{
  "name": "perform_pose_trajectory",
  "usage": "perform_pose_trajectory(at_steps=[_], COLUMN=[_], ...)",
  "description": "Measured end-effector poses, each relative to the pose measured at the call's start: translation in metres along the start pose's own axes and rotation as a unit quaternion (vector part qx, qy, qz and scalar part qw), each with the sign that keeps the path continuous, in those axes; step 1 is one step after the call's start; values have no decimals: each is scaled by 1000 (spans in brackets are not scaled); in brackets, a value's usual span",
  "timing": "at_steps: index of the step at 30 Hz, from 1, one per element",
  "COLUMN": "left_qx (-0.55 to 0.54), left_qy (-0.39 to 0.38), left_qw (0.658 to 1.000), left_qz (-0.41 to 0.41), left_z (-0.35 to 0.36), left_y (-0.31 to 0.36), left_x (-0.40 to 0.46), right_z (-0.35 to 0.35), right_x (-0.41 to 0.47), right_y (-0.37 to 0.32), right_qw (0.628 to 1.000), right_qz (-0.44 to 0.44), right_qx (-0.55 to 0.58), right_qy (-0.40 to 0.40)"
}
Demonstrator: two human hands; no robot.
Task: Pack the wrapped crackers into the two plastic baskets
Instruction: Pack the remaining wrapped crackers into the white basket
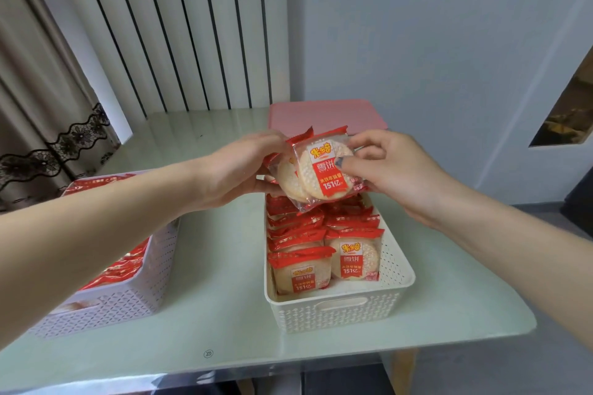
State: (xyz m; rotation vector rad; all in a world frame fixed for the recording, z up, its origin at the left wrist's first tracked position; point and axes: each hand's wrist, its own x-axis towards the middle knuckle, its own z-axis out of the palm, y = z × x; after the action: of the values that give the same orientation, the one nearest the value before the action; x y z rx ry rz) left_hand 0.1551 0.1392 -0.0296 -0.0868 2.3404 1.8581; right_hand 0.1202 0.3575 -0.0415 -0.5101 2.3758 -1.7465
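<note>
Both hands hold a small bunch of red-and-clear wrapped cracker packs (316,170) above the far end of the white basket on the right (398,269). My left hand (237,170) grips the bunch from the left, fingers curled behind it. My right hand (394,167) pinches the front pack from the right, thumb on its face. That basket holds several packs standing in rows (321,253). A second white basket (141,282) at the left, partly hidden by my left forearm, also holds several packs.
The baskets stand on a pale green glass-topped table (224,314). A pink lid or box (327,115) lies behind the right basket by the wall. Curtains hang at the left, and the table's rounded corner is at the lower right.
</note>
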Motion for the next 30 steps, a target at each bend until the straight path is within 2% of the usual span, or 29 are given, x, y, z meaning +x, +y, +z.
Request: perform_pose_trajectory(at_steps=[3, 6, 11, 15, 19, 22, 27, 30], left_qx=[13, 120, 289, 345, 390, 412, 517, 541], left_qy=[-45, -56, -59, -88, -114, -119, -130, -142], left_qw=[999, 990, 948, 921, 898, 886, 825, 809], left_qz=[10, 38, 119, 156, 169, 174, 188, 181], left_z=[1, 5, 14, 22, 25, 24, 22, 24], left_y=[4, 5, 8, 10, 9, 6, -7, -12], left_x=[-6, -14, -30, -48, -61, -65, -60, -58], right_z=[0, 1, 1, -2, 5, 7, 18, 22], right_x=[-5, -11, -29, -49, -67, -71, -70, -69], right_y=[0, 2, 2, -6, -12, -12, 1, 7], right_qw=[998, 994, 985, 980, 965, 960, 937, 919], right_qz=[-34, -64, -90, -111, -131, -126, -139, -152], right_qx=[-44, -86, -146, -134, -180, -202, -292, -336], right_qy=[15, 20, -8, -101, -138, -145, -132, -138])
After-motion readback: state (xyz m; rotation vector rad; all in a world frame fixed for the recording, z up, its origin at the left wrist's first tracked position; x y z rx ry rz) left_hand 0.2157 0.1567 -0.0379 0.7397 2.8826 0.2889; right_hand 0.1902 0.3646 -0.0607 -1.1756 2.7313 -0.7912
